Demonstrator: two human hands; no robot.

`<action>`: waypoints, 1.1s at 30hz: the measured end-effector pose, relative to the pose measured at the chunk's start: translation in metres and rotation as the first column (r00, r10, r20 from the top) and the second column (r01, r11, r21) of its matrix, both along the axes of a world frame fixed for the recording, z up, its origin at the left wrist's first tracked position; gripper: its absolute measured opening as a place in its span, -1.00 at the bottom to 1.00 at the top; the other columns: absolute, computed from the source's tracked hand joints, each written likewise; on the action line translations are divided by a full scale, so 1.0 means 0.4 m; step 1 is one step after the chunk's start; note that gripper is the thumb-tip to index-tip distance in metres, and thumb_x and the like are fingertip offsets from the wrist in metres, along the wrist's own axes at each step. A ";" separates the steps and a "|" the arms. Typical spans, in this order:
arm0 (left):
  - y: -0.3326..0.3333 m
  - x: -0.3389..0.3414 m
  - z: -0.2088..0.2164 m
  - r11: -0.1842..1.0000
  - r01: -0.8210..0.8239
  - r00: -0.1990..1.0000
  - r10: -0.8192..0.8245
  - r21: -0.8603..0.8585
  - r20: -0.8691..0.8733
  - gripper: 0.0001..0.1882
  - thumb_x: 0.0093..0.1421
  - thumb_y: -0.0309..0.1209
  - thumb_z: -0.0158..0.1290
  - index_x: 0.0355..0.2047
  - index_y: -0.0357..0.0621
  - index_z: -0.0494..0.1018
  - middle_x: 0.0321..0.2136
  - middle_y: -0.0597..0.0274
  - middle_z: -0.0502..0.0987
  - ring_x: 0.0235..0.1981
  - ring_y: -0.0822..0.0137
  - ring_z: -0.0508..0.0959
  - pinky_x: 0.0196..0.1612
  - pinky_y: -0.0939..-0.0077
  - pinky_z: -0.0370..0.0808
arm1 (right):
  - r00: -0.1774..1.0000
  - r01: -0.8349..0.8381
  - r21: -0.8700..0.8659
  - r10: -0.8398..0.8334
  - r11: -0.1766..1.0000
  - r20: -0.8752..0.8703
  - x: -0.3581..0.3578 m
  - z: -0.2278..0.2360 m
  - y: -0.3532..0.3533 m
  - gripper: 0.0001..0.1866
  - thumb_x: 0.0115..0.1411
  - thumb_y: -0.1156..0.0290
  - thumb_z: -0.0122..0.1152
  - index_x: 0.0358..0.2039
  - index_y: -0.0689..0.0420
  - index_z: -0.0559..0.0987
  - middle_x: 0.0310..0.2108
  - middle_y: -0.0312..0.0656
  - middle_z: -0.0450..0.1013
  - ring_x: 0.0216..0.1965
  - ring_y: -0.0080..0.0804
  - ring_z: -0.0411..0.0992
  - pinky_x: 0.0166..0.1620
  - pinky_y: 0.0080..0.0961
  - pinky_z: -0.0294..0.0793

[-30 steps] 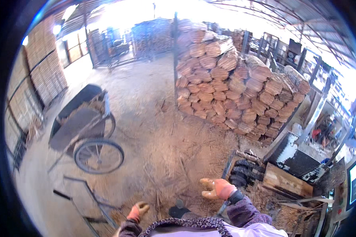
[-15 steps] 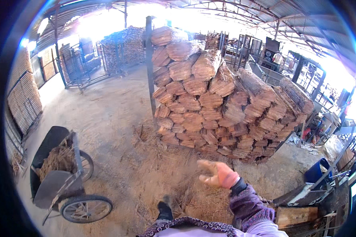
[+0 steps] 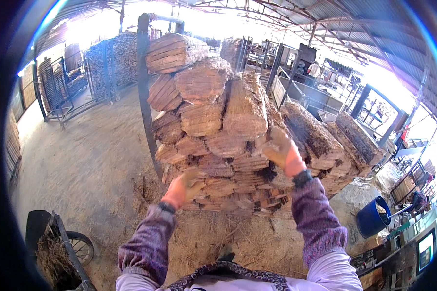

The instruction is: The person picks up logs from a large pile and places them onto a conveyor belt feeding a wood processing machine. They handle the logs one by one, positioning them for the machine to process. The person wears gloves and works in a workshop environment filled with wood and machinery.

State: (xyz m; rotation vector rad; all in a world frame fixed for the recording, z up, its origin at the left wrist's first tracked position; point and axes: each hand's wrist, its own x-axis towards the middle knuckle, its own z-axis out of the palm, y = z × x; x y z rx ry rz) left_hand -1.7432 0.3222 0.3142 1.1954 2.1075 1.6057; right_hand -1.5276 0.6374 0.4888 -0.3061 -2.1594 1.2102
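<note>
A tall stack of rough reddish-brown wood bundles [image 3: 213, 145] stands right in front of me, each bundle's layered end facing my way. My right hand [image 3: 282, 151], in an orange-tan glove, reaches out at the stack's front with its fingers apart, beside a thick upper bundle [image 3: 246, 109]. Whether it touches the wood I cannot tell. Lower and to the left, my gloved left hand [image 3: 184, 188] is held before the lower bundles, thumb apart from the fingers and nothing in it. Purple patterned sleeves cover both forearms.
A dark metal post [image 3: 144, 92] rises at the stack's left side. On the near left stands a two-wheeled cart [image 3: 63, 242] holding brown fibrous scraps. A blue barrel [image 3: 374, 217] is at the right, near machinery. Loose debris litters the floor [image 3: 87, 160].
I have come closer to the stack, and the cart has shifted toward the lower left. My left hand has come into view; my right hand has risen to the stack's front.
</note>
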 end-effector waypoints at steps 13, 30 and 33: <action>0.490 -0.007 0.513 0.948 0.268 0.909 -0.190 0.172 -0.371 -0.15 0.14 -0.11 0.29 0.34 -0.23 0.23 0.18 -0.24 0.47 0.20 -0.08 0.50 0.24 0.22 0.44 | 0.963 -0.270 -0.435 0.238 0.859 -0.128 -0.192 0.027 0.450 -0.02 0.21 0.43 0.41 0.51 0.08 0.01 0.20 0.04 0.45 0.12 -0.10 0.51 0.18 -0.22 0.55; 0.336 -0.053 0.276 0.759 0.269 0.544 -0.628 0.593 0.557 -0.32 0.32 0.00 0.12 0.32 -0.11 0.33 0.20 0.10 0.48 0.12 0.12 0.54 0.14 0.08 0.52 | 0.915 0.056 -0.059 -0.027 0.997 0.403 -0.070 0.266 -0.032 -0.37 0.40 0.36 0.13 0.40 0.26 0.20 0.19 -0.11 0.47 0.06 -0.49 0.46 0.09 -0.48 0.50; 0.335 -0.036 0.222 0.686 0.316 0.182 -0.722 0.656 0.668 -0.25 0.35 0.16 -0.03 0.35 -0.09 0.28 0.22 0.11 0.45 0.15 0.10 0.51 0.14 0.00 0.53 | 0.883 0.135 -0.019 -0.112 0.991 0.456 0.147 0.063 -0.117 -0.15 0.36 0.32 0.21 0.49 0.24 -0.03 0.27 -0.11 0.35 0.18 -0.43 0.36 0.19 -0.41 0.39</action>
